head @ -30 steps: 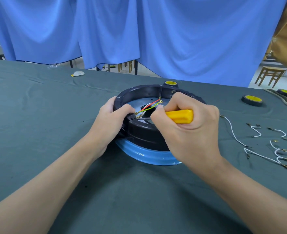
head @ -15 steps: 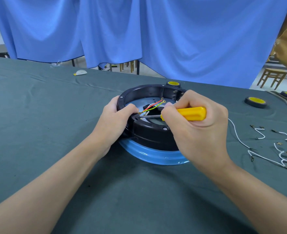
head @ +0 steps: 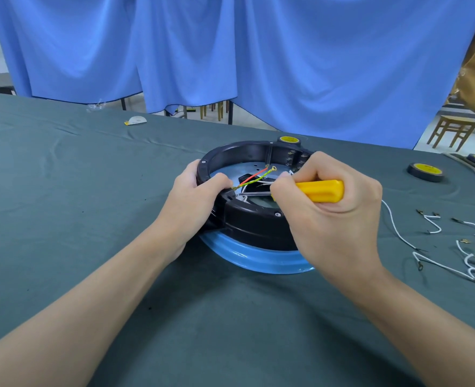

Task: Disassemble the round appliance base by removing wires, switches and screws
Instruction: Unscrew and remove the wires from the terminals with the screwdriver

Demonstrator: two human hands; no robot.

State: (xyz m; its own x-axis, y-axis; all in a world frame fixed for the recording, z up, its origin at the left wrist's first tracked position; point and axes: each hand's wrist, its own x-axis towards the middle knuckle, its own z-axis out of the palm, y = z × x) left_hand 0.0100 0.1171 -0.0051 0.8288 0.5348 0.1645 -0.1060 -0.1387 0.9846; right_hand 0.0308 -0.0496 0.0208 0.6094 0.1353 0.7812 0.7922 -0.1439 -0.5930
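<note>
The round appliance base (head: 254, 219), a black ring on a blue rim, sits near the middle of the counter (head: 63, 219), which is draped in dark green cloth; inside the ring, a red wire (head: 254, 175) and a yellow-green wire (head: 258, 177) run from the left wall toward the centre, the yellow-green one ending in a ring terminal; white wires lie beneath them. Your left hand (head: 194, 202) is curled closed over the left side of the ring, thumb pressed on the inner edge where the coloured wires start; your right hand (head: 334, 216) is closed in a fist around a screwdriver (head: 318, 190) with a yellow handle, its metal shaft lying almost level and pointing left across the opening toward your left thumb; the tip itself is too small to make out. To the right of the base, loose white wires (head: 437, 263) with metal terminals lie scattered on the cloth, apart from the base. Farther right and back, a black roll with a yellow centre (head: 425, 171) rests flat on the counter; another like it (head: 289, 141) sits just behind the ring; a small white scrap (head: 136, 120) lies near the far left edge. A blue curtain (head: 230, 51) hangs behind the counter; a wooden stool (head: 454, 131) stands beyond at right.
</note>
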